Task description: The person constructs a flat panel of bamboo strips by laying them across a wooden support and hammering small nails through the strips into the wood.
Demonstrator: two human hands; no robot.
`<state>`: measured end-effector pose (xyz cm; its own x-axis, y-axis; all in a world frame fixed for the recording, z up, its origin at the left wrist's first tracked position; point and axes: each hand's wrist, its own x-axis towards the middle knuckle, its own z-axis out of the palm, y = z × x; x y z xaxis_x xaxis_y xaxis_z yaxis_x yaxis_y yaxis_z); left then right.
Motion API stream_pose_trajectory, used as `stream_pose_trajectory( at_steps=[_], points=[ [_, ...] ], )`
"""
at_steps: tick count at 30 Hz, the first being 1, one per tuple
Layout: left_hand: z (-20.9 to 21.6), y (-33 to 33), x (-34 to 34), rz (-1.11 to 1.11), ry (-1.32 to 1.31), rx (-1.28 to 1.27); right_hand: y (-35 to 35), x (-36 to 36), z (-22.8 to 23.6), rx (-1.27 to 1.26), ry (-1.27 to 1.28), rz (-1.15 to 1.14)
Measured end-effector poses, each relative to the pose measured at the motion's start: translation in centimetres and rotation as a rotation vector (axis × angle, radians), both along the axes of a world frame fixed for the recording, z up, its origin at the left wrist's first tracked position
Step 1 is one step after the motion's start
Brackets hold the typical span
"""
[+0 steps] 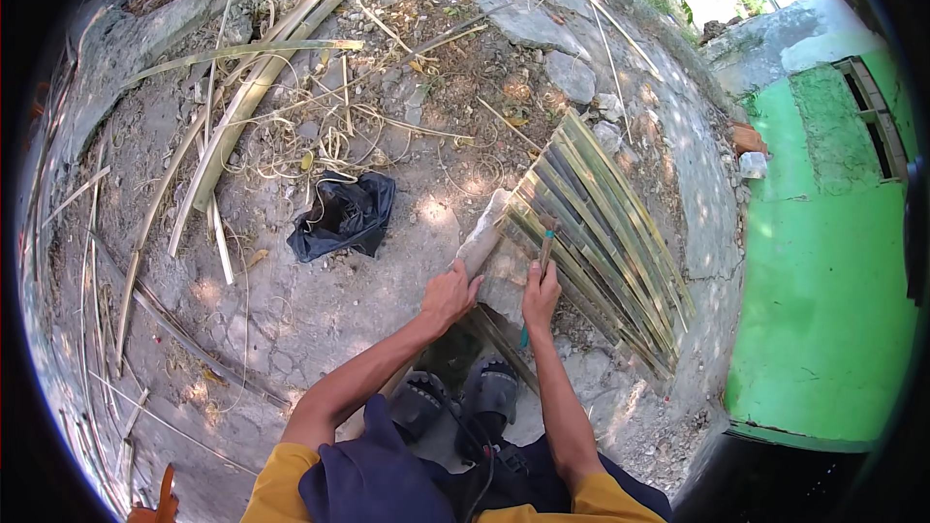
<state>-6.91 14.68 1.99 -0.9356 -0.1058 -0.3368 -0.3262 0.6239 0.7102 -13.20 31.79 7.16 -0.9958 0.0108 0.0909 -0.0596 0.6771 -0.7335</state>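
Note:
My left hand [450,294] is closed over the near end of a pale, thick wooden piece [481,237] in front of my feet. My right hand [541,300] grips a slim hammer-like tool [545,250] with a teal tip and a teal lower end; its exact kind is hard to make out. Just beyond and to the right of that hand lies a fanned panel of split bamboo slats [601,228], green and tan, side by side. The tool's upper end is over the panel's near left edge.
A crumpled black plastic bag [343,217] lies left of centre. Long bamboo strips [254,107] and curly shavings [334,145] litter the ground beyond it. More thin strips [92,261] lie at far left. A green wall [819,300] stands on the right. My shoes [487,390] are below my hands.

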Motion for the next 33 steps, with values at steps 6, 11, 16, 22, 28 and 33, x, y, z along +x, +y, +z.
stream_pose_trajectory(
  at_steps=[6,11,16,22,28,33],
  points=[
    [-1.1,1.6,1.7,0.04,0.295,-0.281,1.4,1.6,-0.8,0.08,0.023,0.091],
    [-3.5,0.8,2.9,0.032,0.405,-0.376,0.6,2.8,-0.6,0.123,-0.03,0.182],
    [-4.0,0.7,2.5,0.113,0.482,-0.301,2.8,1.2,0.0,0.159,-0.027,0.34],
    [-3.1,0.5,2.3,-0.126,0.436,-0.547,4.6,-0.9,0.7,0.187,-0.037,0.408],
    [-1.5,-0.3,1.6,-0.349,0.379,-0.316,6.5,-4.2,1.7,0.429,-0.026,0.668],
    [-2.3,-0.1,1.5,-0.356,0.387,-0.399,8.0,-8.8,2.0,0.519,0.058,0.983]
  ],
)
